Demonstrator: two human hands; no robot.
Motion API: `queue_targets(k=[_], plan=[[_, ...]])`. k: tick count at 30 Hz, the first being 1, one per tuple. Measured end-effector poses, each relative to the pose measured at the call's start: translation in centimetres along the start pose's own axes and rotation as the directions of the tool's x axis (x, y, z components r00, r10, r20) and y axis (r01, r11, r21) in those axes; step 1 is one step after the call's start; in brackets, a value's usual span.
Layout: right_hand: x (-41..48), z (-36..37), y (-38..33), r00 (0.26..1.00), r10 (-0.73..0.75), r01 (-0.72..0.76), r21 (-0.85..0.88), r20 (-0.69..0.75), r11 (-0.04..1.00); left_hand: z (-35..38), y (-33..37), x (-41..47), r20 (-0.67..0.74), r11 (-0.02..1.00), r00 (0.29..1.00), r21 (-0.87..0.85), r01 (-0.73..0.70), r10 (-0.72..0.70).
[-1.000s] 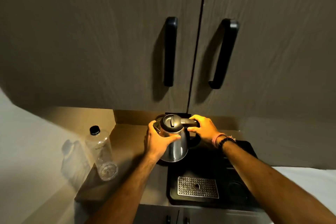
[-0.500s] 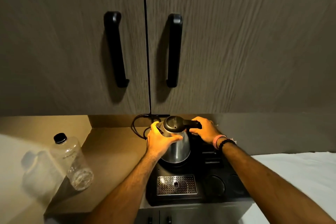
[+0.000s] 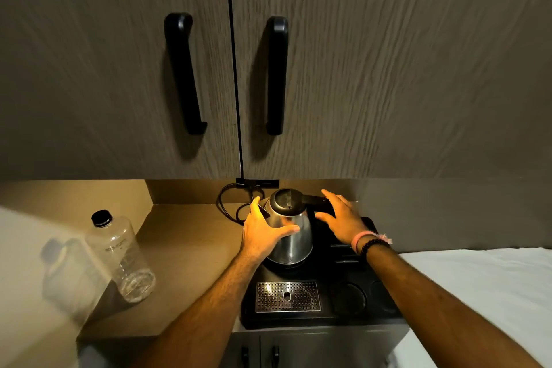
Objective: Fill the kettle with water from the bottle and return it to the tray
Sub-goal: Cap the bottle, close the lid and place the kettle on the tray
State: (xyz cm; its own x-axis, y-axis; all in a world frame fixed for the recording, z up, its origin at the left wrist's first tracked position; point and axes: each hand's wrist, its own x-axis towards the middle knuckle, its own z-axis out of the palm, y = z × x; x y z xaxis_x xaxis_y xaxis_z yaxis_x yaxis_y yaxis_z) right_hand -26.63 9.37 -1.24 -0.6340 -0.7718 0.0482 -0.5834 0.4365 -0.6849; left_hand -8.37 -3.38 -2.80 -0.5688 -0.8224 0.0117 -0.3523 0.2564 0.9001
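A steel kettle (image 3: pixel 295 243) with a black lid and handle stands upright on the back left of the black tray (image 3: pixel 343 318). My left hand (image 3: pixel 263 233) wraps around the kettle's left side, with the thumb across its front. To the right of the kettle, my right hand (image 3: pixel 340 218) is spread open beside the black handle, with its fingers off it. On the counter at the left stands a clear plastic bottle (image 3: pixel 119 254) with its black cap on. It looks almost empty.
The tray has a perforated metal drip grate (image 3: pixel 287 296) in front and round recesses at the right. A black cord (image 3: pixel 230 205) loops behind the kettle. Cabinet doors with black handles (image 3: pixel 276 75) hang low overhead. A white surface (image 3: pixel 478 293) lies at the right.
My right hand has let go of the kettle's handle and opened. The kettle now rests on the tray, and my left hand stays on its body. The view has shifted.
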Motion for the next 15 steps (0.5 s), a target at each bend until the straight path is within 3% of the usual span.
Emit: queue_targets(k=[3, 5, 11, 15], plan=[[-2.1, 0.3, 0.9, 0.987, -0.111, 0.082, -0.229, -0.118, 0.970, -0.4, 0.1, -0.6, -0.007, 0.998, 0.999, 0.052, -0.036, 0.037], [-3.0, 0.5, 1.1, 0.981, -0.169, 0.121, -0.368, -0.099, 0.922, -0.8, 0.3, -1.0, -0.036, 0.994, 0.998, 0.099, -0.055, 0.059], [-3.6, 0.4, 0.7, 0.990, -0.129, 0.079, -0.509, -0.063, 0.857, -1.7, 1.0, -2.2, -0.041, 0.944, 0.989, 0.306, -0.124, 0.143], [-3.7, 0.6, 0.5, 0.990, -0.119, 0.045, -0.619, -0.079, 0.784, -2.0, 1.2, -3.2, 0.007, 0.842, 0.977, 0.506, -0.185, 0.211]])
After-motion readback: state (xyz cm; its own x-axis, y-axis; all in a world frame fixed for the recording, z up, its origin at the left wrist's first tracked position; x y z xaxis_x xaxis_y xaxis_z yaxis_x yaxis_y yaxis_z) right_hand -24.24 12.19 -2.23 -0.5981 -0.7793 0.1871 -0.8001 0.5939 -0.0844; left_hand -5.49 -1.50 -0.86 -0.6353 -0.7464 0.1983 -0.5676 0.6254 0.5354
